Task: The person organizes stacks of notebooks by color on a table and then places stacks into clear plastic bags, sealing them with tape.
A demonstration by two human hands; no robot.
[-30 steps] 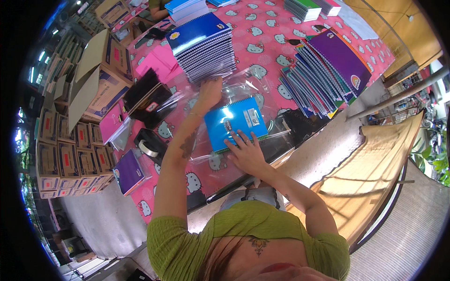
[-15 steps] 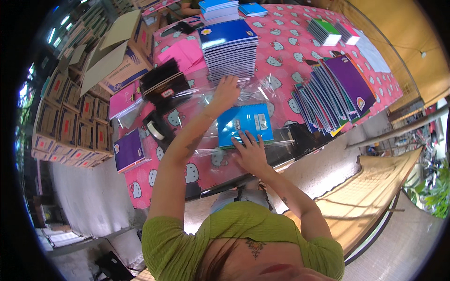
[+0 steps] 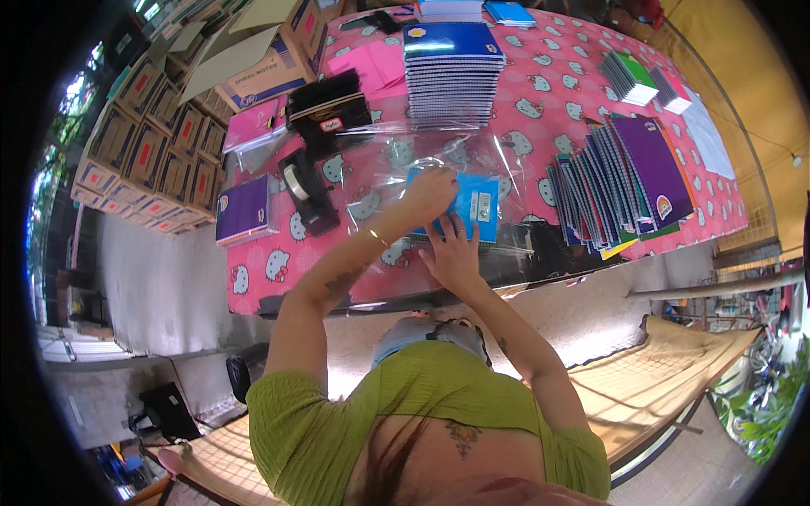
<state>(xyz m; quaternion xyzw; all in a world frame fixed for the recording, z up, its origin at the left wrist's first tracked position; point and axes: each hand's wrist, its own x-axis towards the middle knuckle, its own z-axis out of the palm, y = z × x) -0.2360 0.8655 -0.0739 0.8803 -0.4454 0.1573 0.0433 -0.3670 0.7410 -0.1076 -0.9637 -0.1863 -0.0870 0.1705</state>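
Observation:
A light blue notebook [image 3: 474, 206] lies on the pink patterned tablecloth [image 3: 548, 93], on a sheet of clear plastic wrap [image 3: 396, 160]. My left hand [image 3: 430, 192] rests on the notebook's left part and pulls the clear wrap over it. My right hand [image 3: 453, 251] presses flat on the notebook's near edge, fingers spread. A black tape dispenser [image 3: 305, 192] stands to the left of my left arm.
A tall stack of blue spiral notebooks [image 3: 452, 72] stands behind the wrap. Fanned purple notebooks [image 3: 620, 181] lie at the right. A purple notebook [image 3: 243, 209], pink packs [image 3: 253, 125], a black bundle [image 3: 329, 105] and cardboard boxes [image 3: 253, 59] are at the left.
My left hand has drawn back from the far edge of the wrap onto the blue notebook. My right hand stays pressed on the notebook's near edge.

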